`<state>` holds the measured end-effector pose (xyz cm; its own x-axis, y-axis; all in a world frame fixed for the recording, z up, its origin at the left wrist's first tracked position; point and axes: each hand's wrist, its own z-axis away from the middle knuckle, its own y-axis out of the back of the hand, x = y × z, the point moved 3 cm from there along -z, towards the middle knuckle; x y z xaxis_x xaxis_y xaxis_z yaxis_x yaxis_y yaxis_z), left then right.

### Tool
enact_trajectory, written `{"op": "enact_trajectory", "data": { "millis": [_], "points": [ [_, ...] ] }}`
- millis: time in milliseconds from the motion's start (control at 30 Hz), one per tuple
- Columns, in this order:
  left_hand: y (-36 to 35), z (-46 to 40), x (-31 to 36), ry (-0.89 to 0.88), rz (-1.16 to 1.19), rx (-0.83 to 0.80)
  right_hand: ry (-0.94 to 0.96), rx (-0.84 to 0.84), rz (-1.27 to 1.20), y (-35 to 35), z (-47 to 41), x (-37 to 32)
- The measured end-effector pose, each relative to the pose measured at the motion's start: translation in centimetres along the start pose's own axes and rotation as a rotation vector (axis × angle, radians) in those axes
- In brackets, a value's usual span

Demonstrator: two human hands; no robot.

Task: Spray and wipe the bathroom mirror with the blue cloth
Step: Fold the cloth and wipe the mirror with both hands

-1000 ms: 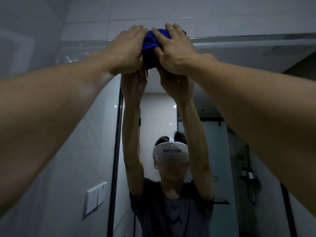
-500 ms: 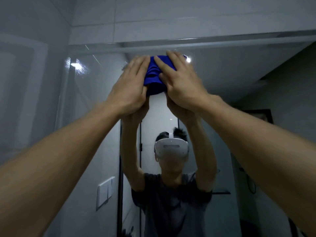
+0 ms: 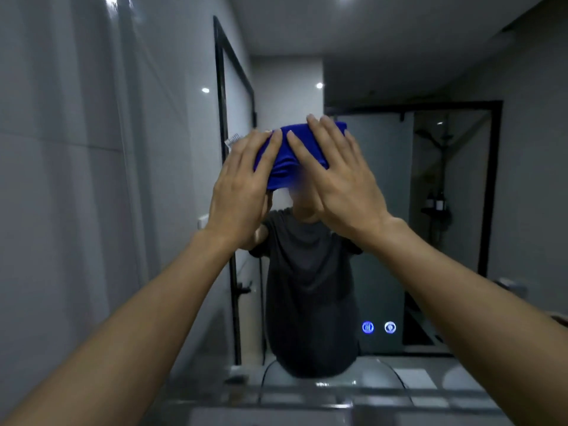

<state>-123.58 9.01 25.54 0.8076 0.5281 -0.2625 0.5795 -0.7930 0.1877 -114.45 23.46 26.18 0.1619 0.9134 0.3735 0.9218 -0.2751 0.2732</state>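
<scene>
Both hands pressed flat on the blue cloth [image 3: 284, 161], at centre frame, against the mirror [image 3: 384, 210]. Left hand [image 3: 242, 182] on the cloth's left part, right hand [image 3: 341, 176] on its right, fingers straight and spread, index fingertips almost meeting over the bunched middle. Not gripping, just pushing the cloth onto the glass. A small white tag [image 3: 232, 140] sticking out at the cloth's upper left edge.

Compared with a second ago: cloth and hands lower on the glass. Then up at the mirror's top edge, half a second ago a little below it, now level with the reflected head. Reads as a downward stroke down the middle strip, top part probably done, lower part down to the two lit blue icons [image 3: 378, 327] not yet reached. No spray bottle in view, so spraying likely finished, though hard to be sure in this dim, smeary picture.

Containers: a pale basin [image 3: 332, 368] at bottom centre, partly blurred, nothing visible inside. In the reflection at right, a small shelf [image 3: 436, 210] with two dark bottles [image 3: 436, 200] standing on it. Worktop [image 3: 246, 416] along the bottom edge, too blurred to tell what lies there.

Left of the mirror, grey wall tiles [image 3: 76, 179].
</scene>
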Motion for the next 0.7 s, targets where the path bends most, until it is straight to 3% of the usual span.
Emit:
{"op": "enact_trajectory", "data": {
  "millis": [133, 333, 700],
  "points": [
    [-0.3, 6.1, 2.0, 0.026, 0.121, -0.006, 0.024, -0.015, -0.051, -1.0, 6.5, -2.4],
    [-1.4, 16.3, 5.2, 0.036, 0.239, -0.189, -0.014, -0.011, -0.169, -2.9, 17.3, -6.5],
    [-2.7, 30.9, 10.3, 0.192, 0.236, -0.403, 0.007, -0.162, -0.222, -5.7, 31.7, -13.1]
  ]
}}
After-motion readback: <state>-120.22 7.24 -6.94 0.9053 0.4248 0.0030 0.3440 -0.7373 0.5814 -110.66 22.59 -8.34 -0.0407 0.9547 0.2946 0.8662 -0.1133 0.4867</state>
